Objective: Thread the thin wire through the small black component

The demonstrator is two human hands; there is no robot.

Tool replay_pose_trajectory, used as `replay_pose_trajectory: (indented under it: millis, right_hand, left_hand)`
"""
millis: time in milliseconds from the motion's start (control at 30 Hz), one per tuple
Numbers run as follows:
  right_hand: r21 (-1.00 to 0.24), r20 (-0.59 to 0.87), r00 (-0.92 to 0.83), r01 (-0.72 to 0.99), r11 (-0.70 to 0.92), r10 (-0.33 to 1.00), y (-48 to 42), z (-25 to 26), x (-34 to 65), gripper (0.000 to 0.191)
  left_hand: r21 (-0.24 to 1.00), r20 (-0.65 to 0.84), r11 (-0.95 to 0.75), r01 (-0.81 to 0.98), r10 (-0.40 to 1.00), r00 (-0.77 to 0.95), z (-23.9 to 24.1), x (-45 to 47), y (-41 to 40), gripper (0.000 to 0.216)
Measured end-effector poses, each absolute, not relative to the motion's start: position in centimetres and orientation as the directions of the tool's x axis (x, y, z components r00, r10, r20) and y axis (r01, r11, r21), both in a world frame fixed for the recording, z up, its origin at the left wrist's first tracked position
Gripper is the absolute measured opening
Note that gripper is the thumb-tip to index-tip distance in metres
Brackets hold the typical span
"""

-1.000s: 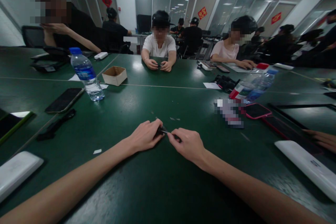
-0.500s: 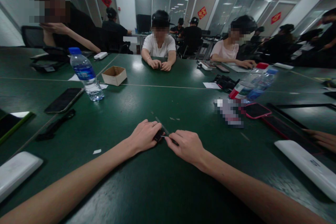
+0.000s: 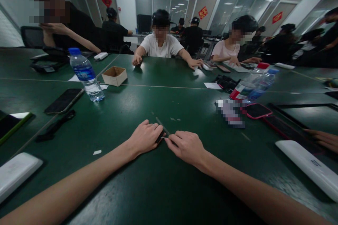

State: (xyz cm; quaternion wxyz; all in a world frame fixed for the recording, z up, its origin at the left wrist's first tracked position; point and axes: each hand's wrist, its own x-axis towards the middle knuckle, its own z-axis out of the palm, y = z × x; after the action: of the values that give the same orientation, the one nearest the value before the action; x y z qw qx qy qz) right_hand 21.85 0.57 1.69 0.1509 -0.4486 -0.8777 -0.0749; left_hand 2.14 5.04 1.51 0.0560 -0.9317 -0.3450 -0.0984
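My left hand (image 3: 148, 135) is closed around a small black object (image 3: 159, 137), most of which its fingers hide. Close beside it, my right hand (image 3: 188, 146) is closed in a pinch, with a thin pale sliver (image 3: 164, 137) at its fingertips, pointing at the black object. What the sliver belongs to is hidden under the right fingers. Between and beyond the hands, a narrow, see-through strip (image 3: 161, 124) lies slantwise. Both forearms rest low over the green table (image 3: 148, 190).
Left are a water bottle (image 3: 85, 74), small open box (image 3: 114, 76), phone (image 3: 64, 101) and black strap (image 3: 57, 125). Right are bottles (image 3: 248, 82), a pink-edged phone (image 3: 258, 111), a white device (image 3: 308, 168) and another person's hand (image 3: 323, 139). A person in white (image 3: 161, 44) sits opposite.
My hands stay almost in place, with the black object turned slightly in my left fingers. The person opposite has spread both arms apart; the person in pink has shifted their hands.
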Motion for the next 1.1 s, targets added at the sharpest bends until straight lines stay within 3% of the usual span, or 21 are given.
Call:
replay_pose_trajectory:
  millis: [233,367,1100]
  right_hand:
    - [-0.146,0.324,-0.424,0.861,0.488,0.846,0.86,1.84,22.01,0.037]
    - [-0.191,0.309,-0.403,0.861,0.472,0.861,0.91,1.87,22.09,0.036]
    - [-0.080,0.352,-0.492,0.832,0.549,0.796,1.15,1.93,22.72,0.035]
  left_hand:
    - [0.116,0.191,-0.690,0.714,0.721,0.666,0.98,1.92,5.77,0.029]
    - [0.141,0.196,-0.704,0.696,0.709,0.677,1.03,1.87,5.84,0.036]
    - [0.158,0.181,-0.742,0.652,0.671,0.719,1.38,1.69,5.76,0.039]
